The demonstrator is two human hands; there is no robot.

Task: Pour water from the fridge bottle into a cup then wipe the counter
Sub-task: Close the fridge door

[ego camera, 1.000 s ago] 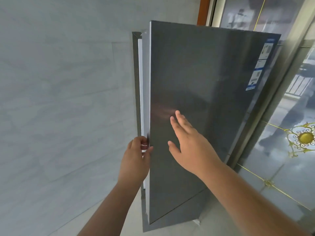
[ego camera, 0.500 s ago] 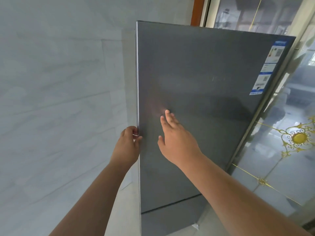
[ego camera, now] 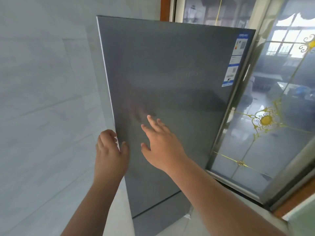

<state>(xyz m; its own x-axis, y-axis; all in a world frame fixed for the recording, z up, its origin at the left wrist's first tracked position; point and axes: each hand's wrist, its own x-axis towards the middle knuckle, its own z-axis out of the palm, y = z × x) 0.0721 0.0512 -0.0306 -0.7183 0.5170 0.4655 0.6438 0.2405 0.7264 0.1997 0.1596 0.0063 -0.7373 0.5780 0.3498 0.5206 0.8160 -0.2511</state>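
Grey marble-look wall tiles (ego camera: 42, 108) fill the left half of the frame, crossed by faint grout lines. Centre frame stands the fridge, its brushed dark-grey upper door (ego camera: 170, 82) shut flush, with a thin bright edge running down its left side. A narrow seam low in the frame separates this door from the lower door (ego camera: 162, 213) beneath it. The bottle and cup are not in view; whatever the fridge holds is hidden behind the closed doors. To the right of the fridge, a glass panel door (ego camera: 272, 133) with gold scroll ornament and thin gold lines occupies the right side of the frame, reflecting a window and a room. A brown wooden frame strip (ego camera: 165, 8) shows at the top centre, behind the fridge. Near the upper right corner of the fridge door sits a column of blue-and-white labels (ego camera: 236, 60), their print too small to read. Right hand (ego camera: 162, 145), centre frame, extends toward the door face with fingers spread and straight, holding nothing; whether the fingertips touch the metal cannot be told, though a blurred reflection lies just above them. Left hand (ego camera: 109, 150), just left of it, sits at the door's left edge, fingers loosely curled at that edge and thumb on the door face.
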